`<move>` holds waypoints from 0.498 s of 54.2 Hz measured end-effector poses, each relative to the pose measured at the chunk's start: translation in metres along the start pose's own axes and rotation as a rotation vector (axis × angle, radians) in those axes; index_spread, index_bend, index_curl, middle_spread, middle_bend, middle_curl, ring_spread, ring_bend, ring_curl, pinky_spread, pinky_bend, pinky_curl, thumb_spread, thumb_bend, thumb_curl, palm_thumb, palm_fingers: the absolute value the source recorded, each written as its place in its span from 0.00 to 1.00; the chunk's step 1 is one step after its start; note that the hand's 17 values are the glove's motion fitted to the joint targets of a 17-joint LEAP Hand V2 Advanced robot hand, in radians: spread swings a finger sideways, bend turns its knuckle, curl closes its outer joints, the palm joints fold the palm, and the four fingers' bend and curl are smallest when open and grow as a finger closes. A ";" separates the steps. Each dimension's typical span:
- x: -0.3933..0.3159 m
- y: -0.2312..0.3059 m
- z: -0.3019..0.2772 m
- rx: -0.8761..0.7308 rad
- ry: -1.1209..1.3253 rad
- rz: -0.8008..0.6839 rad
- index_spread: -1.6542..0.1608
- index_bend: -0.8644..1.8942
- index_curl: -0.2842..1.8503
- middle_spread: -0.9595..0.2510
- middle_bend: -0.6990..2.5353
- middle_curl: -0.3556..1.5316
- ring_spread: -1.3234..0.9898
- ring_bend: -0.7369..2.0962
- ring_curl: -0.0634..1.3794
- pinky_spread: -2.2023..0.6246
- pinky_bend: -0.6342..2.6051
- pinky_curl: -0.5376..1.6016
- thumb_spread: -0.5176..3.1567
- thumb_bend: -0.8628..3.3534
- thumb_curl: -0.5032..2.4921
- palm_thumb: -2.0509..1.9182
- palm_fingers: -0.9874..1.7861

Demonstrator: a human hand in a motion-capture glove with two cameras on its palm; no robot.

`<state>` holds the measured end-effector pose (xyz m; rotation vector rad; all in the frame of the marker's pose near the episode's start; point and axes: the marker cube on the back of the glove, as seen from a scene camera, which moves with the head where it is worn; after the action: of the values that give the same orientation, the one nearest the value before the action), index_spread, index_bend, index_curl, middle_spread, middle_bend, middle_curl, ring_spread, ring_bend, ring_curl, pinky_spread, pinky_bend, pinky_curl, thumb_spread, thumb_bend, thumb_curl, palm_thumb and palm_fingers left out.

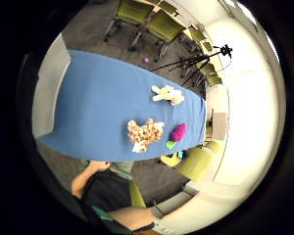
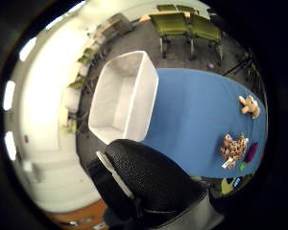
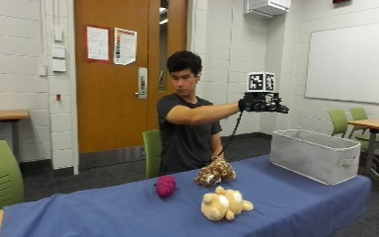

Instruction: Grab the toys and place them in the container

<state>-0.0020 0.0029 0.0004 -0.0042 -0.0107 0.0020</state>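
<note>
The gloved right hand is raised high above the blue tabletop, near the grey container at the table's end; whether its fingers are spread cannot be told. Well apart from it lie three toys: a spotted plush and a pink toy by the person's edge, and a cream plush towards the opposite edge, lying lengthwise along the table.

person in a dark grey short-sleeved t-shirt; black textured glove on the right hand
</note>
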 end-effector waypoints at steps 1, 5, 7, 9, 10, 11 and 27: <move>0.000 0.000 0.000 -0.001 -0.003 0.001 0.88 0.37 0.15 0.79 0.29 0.21 0.54 0.33 0.05 0.77 0.31 0.28 0.25 0.18 0.17 0.47 0.41; 0.002 0.002 0.001 0.002 -0.015 0.002 0.86 0.37 0.17 0.78 0.29 0.23 0.52 0.33 0.07 0.77 0.32 0.31 0.30 0.18 0.17 0.47 0.40; 0.005 0.002 0.002 0.005 -0.015 0.002 0.85 0.37 0.18 0.78 0.29 0.24 0.51 0.33 0.08 0.77 0.32 0.32 0.32 0.18 0.17 0.47 0.39; 0.007 0.003 0.002 0.004 -0.017 0.003 0.84 0.37 0.19 0.78 0.29 0.25 0.51 0.33 0.09 0.76 0.32 0.32 0.34 0.18 0.17 0.47 0.39; 0.008 0.003 0.003 0.004 -0.019 0.004 0.84 0.37 0.19 0.78 0.30 0.25 0.51 0.33 0.09 0.76 0.32 0.33 0.35 0.18 0.17 0.47 0.39; 0.008 0.003 0.003 0.004 -0.021 0.004 0.84 0.37 0.19 0.77 0.30 0.26 0.50 0.33 0.09 0.76 0.32 0.33 0.35 0.18 0.17 0.47 0.39; 0.022 0.015 -0.002 0.019 -0.013 -0.019 0.82 0.38 0.24 0.77 0.30 0.31 0.48 0.34 0.14 0.76 0.33 0.36 0.40 0.18 0.18 0.47 0.37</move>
<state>0.0197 0.0184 -0.0012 0.0151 -0.0239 -0.0169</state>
